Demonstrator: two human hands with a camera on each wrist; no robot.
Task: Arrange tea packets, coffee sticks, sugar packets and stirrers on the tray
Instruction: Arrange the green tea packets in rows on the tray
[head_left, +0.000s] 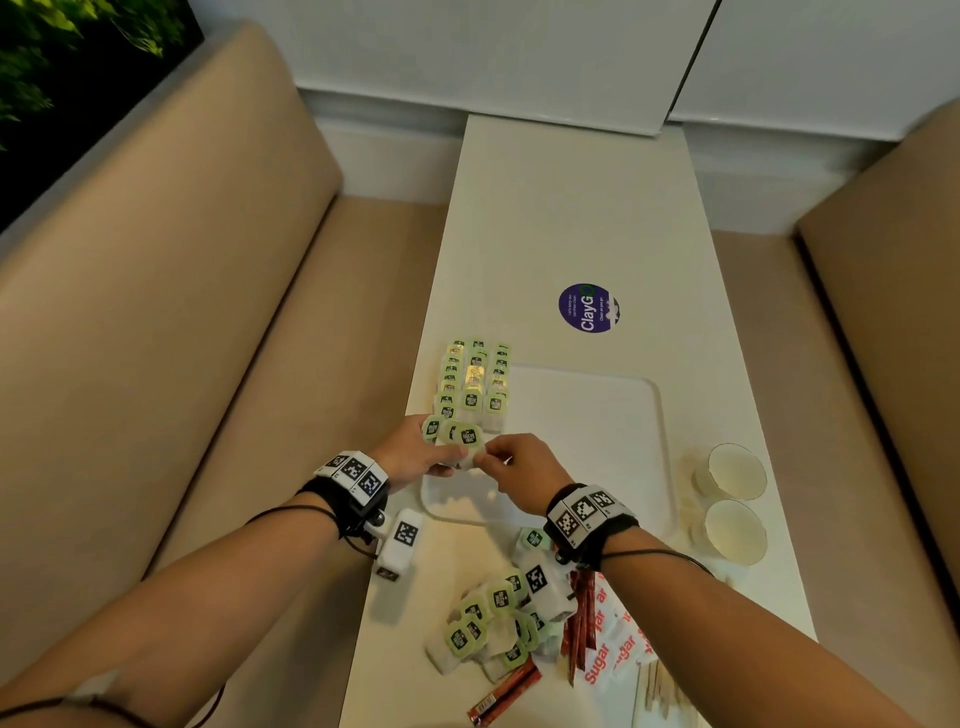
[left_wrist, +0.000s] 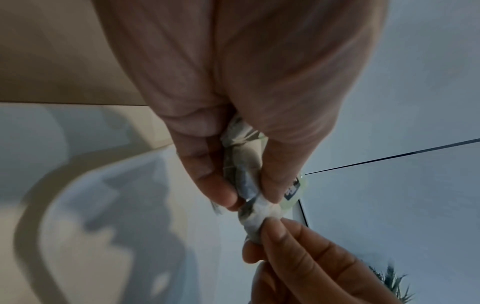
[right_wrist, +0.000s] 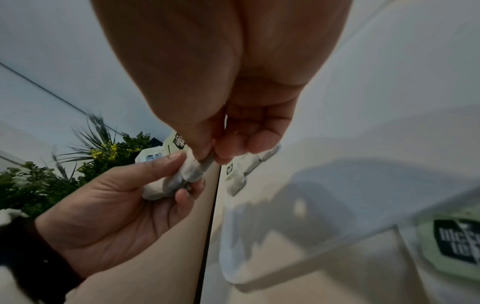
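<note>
**Both hands on a clutch of tea packets above the tray's near-left corner**

Beige booth seating (head_left: 171, 312) on the left and right, with a narrow white bench (head_left: 561, 208) running away between them toward a white wall. Green foliage (head_left: 78, 47) in the far-left corner.

Left forearm reaching in from the lower left, wrist strapped with a marker band, left hand (head_left: 410, 452) raised over the bench edge. Fingers curled under and thumb on top, gripping a small fanned clutch of tea packets (head_left: 454, 434), green labels facing up. Just beyond, on the tray's left side, three neat rows of tea packets (head_left: 475, 382), overlapping like shingles.

Right forearm coming in from the lower right, right hand (head_left: 524, 462) meeting the left, thumb and forefinger pinching the near end of the packet closest to it, other fingers curled in behind. Both hands held above the white tray (head_left: 623, 415), not resting on it.

Nearer, on the bench under the right wrist, a loose heap of tea packets (head_left: 488, 623), then red coffee sticks (head_left: 579, 623), white sugar packets (head_left: 618, 649) and pale wooden stirrers (head_left: 660, 691) at the near edge. Right of the tray, two clear cups (head_left: 735, 499). Farther up the bench, a round purple sticker (head_left: 588, 308).
</note>
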